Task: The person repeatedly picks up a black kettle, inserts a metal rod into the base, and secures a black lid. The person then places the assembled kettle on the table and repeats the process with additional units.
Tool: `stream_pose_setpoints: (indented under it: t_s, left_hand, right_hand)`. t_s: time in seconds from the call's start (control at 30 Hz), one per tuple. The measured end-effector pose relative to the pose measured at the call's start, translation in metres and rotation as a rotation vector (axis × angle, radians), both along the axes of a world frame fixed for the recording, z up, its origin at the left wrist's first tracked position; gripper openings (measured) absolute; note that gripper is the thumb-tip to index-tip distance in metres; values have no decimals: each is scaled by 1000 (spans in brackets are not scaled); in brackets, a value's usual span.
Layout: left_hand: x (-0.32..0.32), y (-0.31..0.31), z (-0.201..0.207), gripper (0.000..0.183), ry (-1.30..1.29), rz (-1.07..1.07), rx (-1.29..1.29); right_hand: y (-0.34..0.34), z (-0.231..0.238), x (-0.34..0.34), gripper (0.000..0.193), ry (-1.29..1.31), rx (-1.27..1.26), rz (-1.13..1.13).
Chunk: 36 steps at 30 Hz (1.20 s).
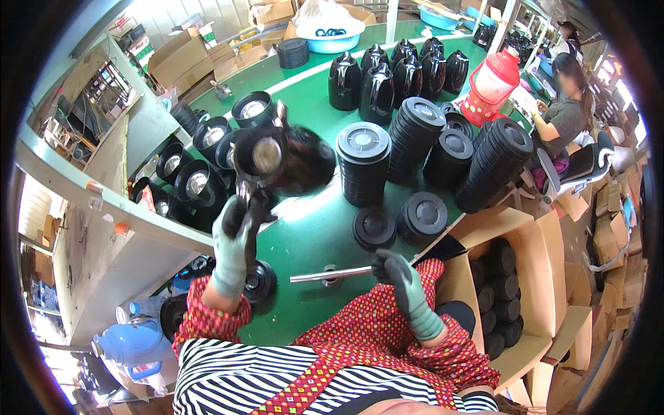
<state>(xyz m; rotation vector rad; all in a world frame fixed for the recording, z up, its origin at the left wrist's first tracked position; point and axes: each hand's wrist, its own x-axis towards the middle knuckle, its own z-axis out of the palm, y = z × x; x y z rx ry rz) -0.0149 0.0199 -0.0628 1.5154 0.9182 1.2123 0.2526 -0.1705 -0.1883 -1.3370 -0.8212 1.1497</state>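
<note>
My left hand [236, 238], in a grey-green glove with dark fingers, is closed on a glossy black jug [304, 160]. The jug is tilted and blurred, its round opening showing a silvery inside. My right hand [401, 277], gloved alike, is closed at the right end of a slim metal bar [328, 275]. This bar lies level above the green table, crossing a small round metal piece. Below my left hand sits a round black part [259, 281]. Two short stacks of black discs [374, 227] [422, 216] stand beyond my right hand.
Tall stacks of black lids [363, 162] and several black jugs [377, 93] fill the far table [304, 242]. Open-ended black shells [197, 183] crowd the left. A carton [546, 304] of black parts stands at right. A red-and-pink flask [491, 83] is farther back; a co-worker [567, 104] sits beyond.
</note>
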Motion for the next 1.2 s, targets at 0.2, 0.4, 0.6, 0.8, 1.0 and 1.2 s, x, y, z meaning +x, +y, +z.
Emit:
stream_pose_setpoints:
  t_s: [0.2,0.4,0.6,0.8,1.0,1.2]
  left_hand:
    - [92,194,-67,34,-53,-4,-9]
    - [196,280,-147,39,129,109,-57]
    - [199,273,-124,103,696,345,173]
    - [109,349,-119,96,1655,571,565]
    - [82,382,-117,31,1107,653,426]
    - [85,306,-46,46,1056,504,598]
  right_hand:
    - [-9,-24,4,34,-565,179,123]
    - [-9,-32,8,29,-463,159,18]
    - [-6,-22,9,29,-543,138,-5]
    - [1,-20,5,29,-590,163,15]
    - [-1,-24,3,25,-603,219,-2]
    - [-4,-41,8,31,-475,157,-11]
